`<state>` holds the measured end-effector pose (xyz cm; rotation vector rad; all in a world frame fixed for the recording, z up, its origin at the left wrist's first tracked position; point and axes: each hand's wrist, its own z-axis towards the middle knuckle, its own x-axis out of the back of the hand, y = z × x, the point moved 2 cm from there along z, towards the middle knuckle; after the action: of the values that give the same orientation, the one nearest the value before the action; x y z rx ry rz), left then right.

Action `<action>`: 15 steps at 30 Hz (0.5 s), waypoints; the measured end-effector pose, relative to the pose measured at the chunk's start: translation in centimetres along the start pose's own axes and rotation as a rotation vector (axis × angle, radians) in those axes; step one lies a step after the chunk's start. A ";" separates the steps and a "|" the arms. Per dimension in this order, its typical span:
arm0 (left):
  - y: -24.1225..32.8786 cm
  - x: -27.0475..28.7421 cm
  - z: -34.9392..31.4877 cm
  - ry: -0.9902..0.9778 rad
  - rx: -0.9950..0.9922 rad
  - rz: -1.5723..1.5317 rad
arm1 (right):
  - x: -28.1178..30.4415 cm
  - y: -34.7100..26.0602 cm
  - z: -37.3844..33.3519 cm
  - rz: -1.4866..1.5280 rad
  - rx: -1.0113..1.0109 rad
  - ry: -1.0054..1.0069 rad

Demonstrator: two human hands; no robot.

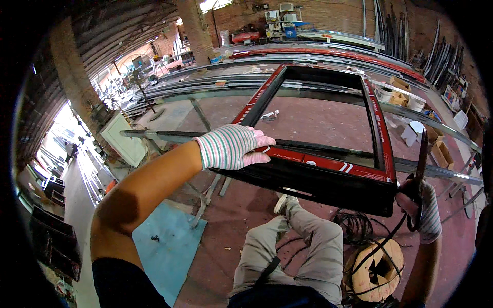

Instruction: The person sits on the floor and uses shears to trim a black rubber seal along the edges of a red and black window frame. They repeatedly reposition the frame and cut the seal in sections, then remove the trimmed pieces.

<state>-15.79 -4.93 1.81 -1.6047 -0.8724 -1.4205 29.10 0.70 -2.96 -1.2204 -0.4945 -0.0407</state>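
A rectangular black metal window frame point(328, 179) with red protective film on its faces rests across metal rails in front of me. My left hand point(233, 147), in a striped pink, white and green glove, is closed over its near left corner. At the near right corner, my right hand point(427, 215), in a similar glove, is closed around a long black flexible strip point(422, 159). One part of the strip stands up above that hand, and another runs down toward the floor at the lower right. The right fingers are partly hidden behind the strip.
A wooden reel point(377, 269) with tangled black strip point(354, 226) lies by my legs. Support rails point(441, 174) cross beneath the window frame. Cardboard boxes point(442, 155) stand at right, long metal profiles point(328, 51) lie behind, and a light blue sheet point(167, 246) covers floor at left.
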 end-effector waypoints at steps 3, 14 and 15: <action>-0.5 -0.6 -0.5 0.035 0.009 -0.057 | 0.0 -0.1 0.0 -0.042 0.009 -0.007; 2.1 0.0 1.3 0.088 -0.012 -0.137 | 0.2 0.4 0.0 0.006 -0.054 -0.026; 2.9 0.0 2.5 0.099 -0.033 -0.139 | 0.4 0.6 -0.1 -0.016 -0.061 0.002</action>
<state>-12.06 -3.95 1.34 -1.5084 -0.9216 -1.6047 29.67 0.93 -3.39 -1.2755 -0.5045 -0.0714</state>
